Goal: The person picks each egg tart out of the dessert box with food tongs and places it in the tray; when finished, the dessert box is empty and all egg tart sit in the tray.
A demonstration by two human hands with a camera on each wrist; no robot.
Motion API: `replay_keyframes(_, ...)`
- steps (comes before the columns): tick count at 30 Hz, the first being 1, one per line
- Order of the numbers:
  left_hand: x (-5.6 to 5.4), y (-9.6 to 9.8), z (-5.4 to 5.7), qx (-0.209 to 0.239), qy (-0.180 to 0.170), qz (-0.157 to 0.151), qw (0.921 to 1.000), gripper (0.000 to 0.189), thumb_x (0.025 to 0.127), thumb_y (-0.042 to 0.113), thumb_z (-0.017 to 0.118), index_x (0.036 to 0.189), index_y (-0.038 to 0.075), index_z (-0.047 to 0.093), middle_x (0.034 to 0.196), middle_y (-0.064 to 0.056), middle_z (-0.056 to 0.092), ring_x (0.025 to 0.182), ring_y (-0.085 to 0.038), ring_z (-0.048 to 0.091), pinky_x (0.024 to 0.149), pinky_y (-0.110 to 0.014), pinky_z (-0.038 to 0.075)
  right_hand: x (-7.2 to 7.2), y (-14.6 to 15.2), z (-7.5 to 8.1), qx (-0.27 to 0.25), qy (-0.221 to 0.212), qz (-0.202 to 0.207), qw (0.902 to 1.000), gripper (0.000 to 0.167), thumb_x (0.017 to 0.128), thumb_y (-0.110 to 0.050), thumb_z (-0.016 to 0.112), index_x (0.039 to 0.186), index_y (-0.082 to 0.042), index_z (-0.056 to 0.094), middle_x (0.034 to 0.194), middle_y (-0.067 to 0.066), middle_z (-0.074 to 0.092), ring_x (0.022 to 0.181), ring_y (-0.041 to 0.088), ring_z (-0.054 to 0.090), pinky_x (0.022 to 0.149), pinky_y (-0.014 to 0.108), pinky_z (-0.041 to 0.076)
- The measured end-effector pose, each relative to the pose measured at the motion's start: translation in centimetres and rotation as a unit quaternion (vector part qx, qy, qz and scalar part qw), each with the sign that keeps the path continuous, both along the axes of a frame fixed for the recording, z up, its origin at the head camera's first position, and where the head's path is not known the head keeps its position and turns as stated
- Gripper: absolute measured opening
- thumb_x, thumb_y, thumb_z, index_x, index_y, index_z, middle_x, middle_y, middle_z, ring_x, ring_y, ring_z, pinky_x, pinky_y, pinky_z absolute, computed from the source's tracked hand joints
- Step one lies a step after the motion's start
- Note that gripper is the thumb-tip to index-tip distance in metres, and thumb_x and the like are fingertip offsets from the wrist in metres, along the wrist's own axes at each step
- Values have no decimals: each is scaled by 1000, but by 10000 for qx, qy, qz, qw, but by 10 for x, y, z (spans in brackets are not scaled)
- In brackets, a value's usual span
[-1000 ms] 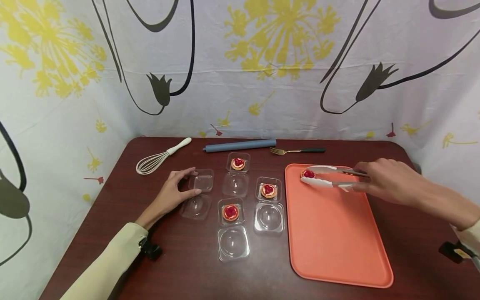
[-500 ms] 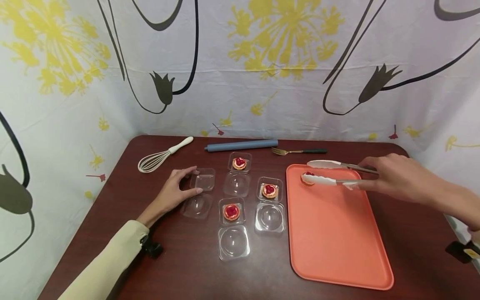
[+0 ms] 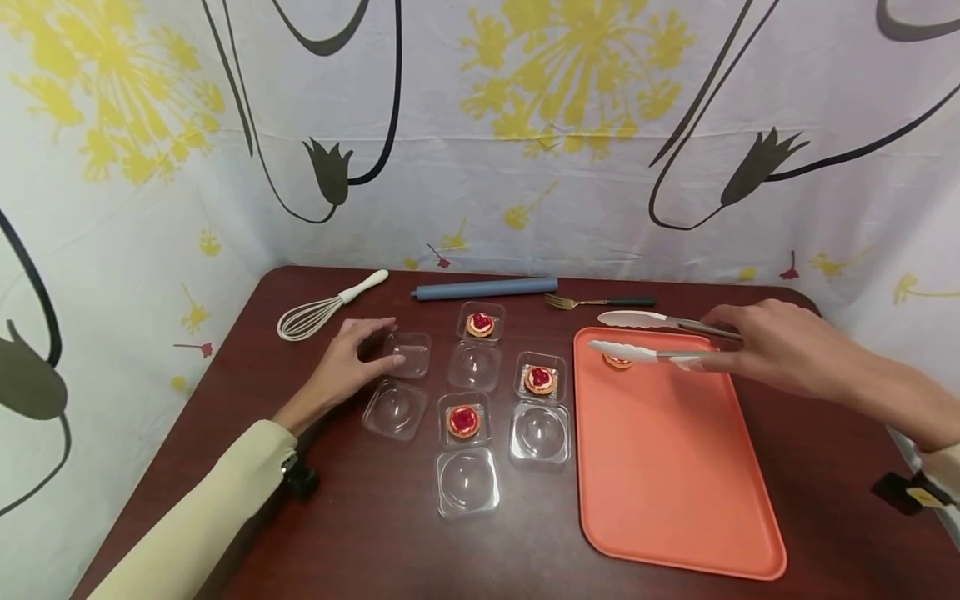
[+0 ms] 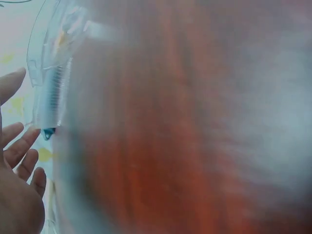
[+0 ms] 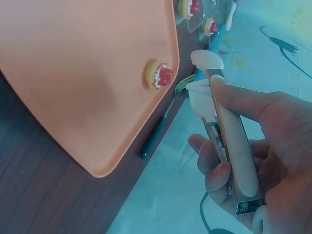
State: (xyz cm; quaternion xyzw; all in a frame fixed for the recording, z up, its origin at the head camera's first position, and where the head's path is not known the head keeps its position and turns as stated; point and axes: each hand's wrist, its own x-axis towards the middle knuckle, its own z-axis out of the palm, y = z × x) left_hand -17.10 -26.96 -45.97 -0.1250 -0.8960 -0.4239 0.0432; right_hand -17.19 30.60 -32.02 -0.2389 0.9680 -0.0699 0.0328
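My right hand [image 3: 765,342] holds a pair of tongs [image 5: 236,146] with white tips, their arms spread. In the head view the tips overlap the far left corner of the orange tray [image 3: 675,475], partly hiding a small red-topped tart [image 3: 617,362]. The right wrist view shows that tart [image 5: 158,74] on the tray, apart from the tips. My left hand [image 3: 345,367] has thumb and fingers spread at the left side of a clear plastic container [image 3: 414,354] without a tart; its domed lid [image 3: 395,408] lies open toward me.
Three open clear containers hold tarts [image 3: 481,323] [image 3: 539,380] [image 3: 462,422], left of the tray. Along the back lie a whisk [image 3: 311,317], a blue rolling pin [image 3: 483,288] and a fork [image 3: 600,302]. A patterned cloth [image 3: 480,200] hangs behind the table.
The tongs have come off the tart, spread apart and risen; the tart stays on the tray. My left fingers have drawn back slightly left from round the container.
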Motion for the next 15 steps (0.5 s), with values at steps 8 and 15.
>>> replay_keyframes(8, -21, 19, 17, -123, 219, -226, 9994, 62, 92, 26, 93, 146, 5, 70, 145, -10, 67, 138, -27, 54, 118, -52, 42, -5, -15, -2, 4, -127, 24, 9999, 76, 89, -58, 89, 130, 3, 75, 89, -6, 78, 80, 13, 70, 75, 53, 59)
replay_keyframes(15, -41, 39, 26, -298, -185, -575, 9977, 64, 95, 28, 90, 151, 6, 67, 150, -13, 63, 140, -31, 53, 118, -55, 44, -7, -29, -1, -68, -221, 111, 9997, 77, 90, -58, 88, 132, 4, 74, 87, -7, 76, 77, 10, 67, 75, 51, 58)
